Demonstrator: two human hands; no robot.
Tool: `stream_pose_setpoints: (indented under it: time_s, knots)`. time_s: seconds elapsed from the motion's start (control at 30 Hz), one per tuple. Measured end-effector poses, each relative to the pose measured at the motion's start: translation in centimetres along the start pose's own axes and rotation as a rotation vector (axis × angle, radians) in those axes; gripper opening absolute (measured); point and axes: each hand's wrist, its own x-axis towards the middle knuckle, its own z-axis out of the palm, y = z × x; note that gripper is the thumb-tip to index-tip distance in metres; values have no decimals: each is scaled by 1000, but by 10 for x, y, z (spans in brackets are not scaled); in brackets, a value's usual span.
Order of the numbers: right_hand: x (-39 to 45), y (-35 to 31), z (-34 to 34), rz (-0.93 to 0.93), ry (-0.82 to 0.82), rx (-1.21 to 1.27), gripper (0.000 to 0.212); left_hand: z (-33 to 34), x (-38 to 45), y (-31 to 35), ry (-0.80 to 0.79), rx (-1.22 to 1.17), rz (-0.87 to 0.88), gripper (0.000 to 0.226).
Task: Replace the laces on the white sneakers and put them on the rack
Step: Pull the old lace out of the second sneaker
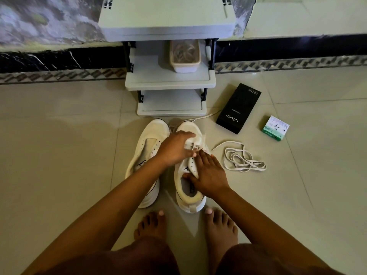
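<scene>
1. Head view: the left hand [174, 148] reaches across from the lower left, its fingers curled over the front lacing of the right sneaker [188, 167] at the frame's centre, pinching a bit of white lace or tongue there; which of the two I cannot tell.
2. The right hand [208, 175] lies on the same sneaker's side, fingers fairly straight and close together along the eyelet row, thumb tucked into the shoe opening, gripping the edge.
3. The left sneaker [147, 153] stands just beside the right one, touching or nearly so, with no lace in its eyelets.
4. A lace [206, 116] trails from the right sneaker's toe toward the upper right.
5. A loose lace [242, 158] lies coiled on the floor [59, 145], right of the hands.
6. Bare feet [151, 225] stand below the sneakers, at lower centre.
7. The rack [168, 80], grey and tiered, stands just above the sneakers at top centre; a tub [184, 56] with laces inside sits on its middle shelf.
8. A black box [238, 108] lies right of the rack, and a small green box [275, 128] further right.
</scene>
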Motion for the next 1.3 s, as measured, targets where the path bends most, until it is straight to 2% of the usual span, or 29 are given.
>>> stream_pose_setpoints:
  time_s: [0.07, 0.17, 0.27, 0.33, 0.4, 0.43, 0.53, 0.63, 0.7, 0.77, 0.83, 0.93, 1.03, 1.1, 1.23, 1.3]
  knots:
    - [0, 0, 1, 2, -5, 4, 81, 11, -1, -5, 1, 166, -24, 44]
    - [1, 0, 1, 8, -12, 10, 83, 14, 1, -6, 111, 190, -72, 26]
    - [1, 0, 1, 6, -15, 20, 84, 10, 7, -4, 86, 265, -116, 22]
    - [1, 0, 1, 6, -17, 23, 84, 10, 8, 0, 64, 372, -101, 22]
    - [1, 0, 1, 4, -15, 13, 83, 8, 7, 3, 64, 371, -71, 19]
    - [1, 1, 1, 2, -9, 5, 82, 5, 6, 4, 50, 260, -41, 17]
    - [1, 1, 1, -7, 9, 3, 81, -13, -2, 14, -75, -313, 27, 8]
    - [0, 1, 1, -9, 9, 13, 83, -19, -3, 17, 32, -623, -50, 14]
    - [0, 1, 2, -6, 5, 14, 83, -17, 3, 11, 83, -478, -115, 21]
    - [0, 0, 2, -1, 3, 16, 83, -9, 7, 4, -13, -143, -131, 37]
    - [1, 0, 2, 4, -2, 25, 84, 5, 8, -1, -28, 91, -140, 33]
    - [2, 0, 3, 10, -5, 34, 84, 19, 8, 2, 93, 259, -213, 25]
    - [2, 0, 3, 11, -8, 22, 83, 15, 12, 0, 117, 374, -152, 22]
    - [2, 1, 4, 6, -1, 13, 82, 9, 11, -3, 86, 206, -64, 15]
    - [2, 2, 4, -16, 4, 8, 81, -7, -4, 17, 10, -585, -4, 10]
    - [2, 1, 4, -15, 4, 20, 82, -13, -2, 23, 0, -707, 40, 20]
